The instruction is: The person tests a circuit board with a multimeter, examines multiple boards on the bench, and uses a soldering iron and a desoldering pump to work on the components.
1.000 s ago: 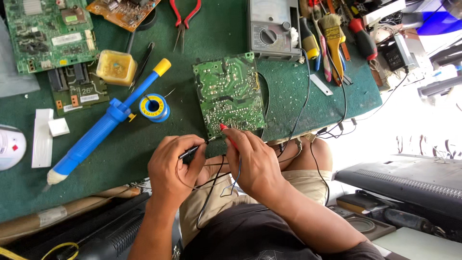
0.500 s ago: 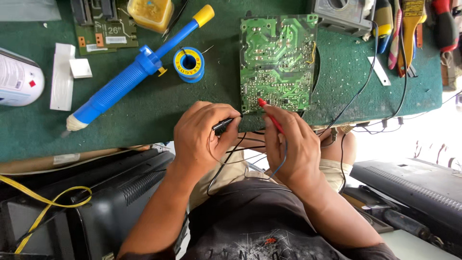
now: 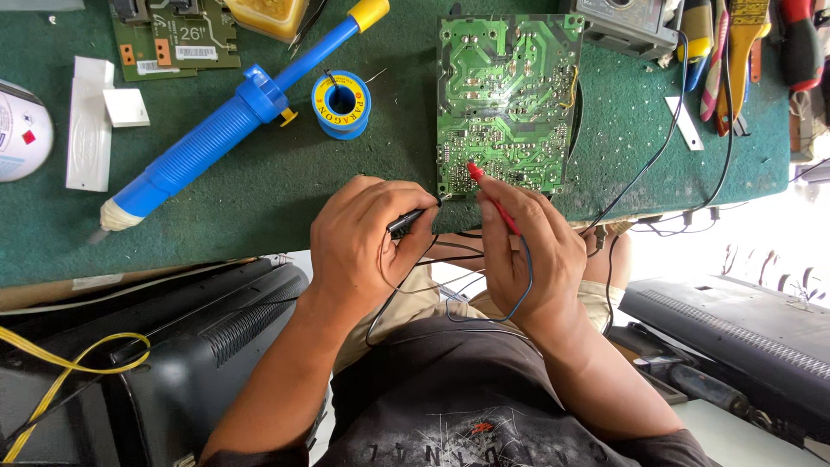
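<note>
The left hand point(image 3: 367, 238) pinches a black probe point(image 3: 408, 220) at the board's point(image 3: 506, 95) edge. The right hand point(image 3: 532, 251) clamps a red probe point(image 3: 488, 188) touching the board.

Bare green felt bench top point(image 3: 285, 186) lies open between the long blue plastic desoldering pump point(image 3: 220, 121) and the left hand point(image 3: 367, 242), wide enough for a hand to pass. The small blue solder spool point(image 3: 341, 104) narrows the lane between the pump and the green printed circuit board point(image 3: 510, 99). Right of the board, thin black leads point(image 3: 666, 156) and a white strip point(image 3: 685, 123) cross the felt. The right hand point(image 3: 527, 251) and the red probe point(image 3: 493, 195) block the board's near edge. A black ribbed casing point(image 3: 216, 346) closes the lower left.
</note>
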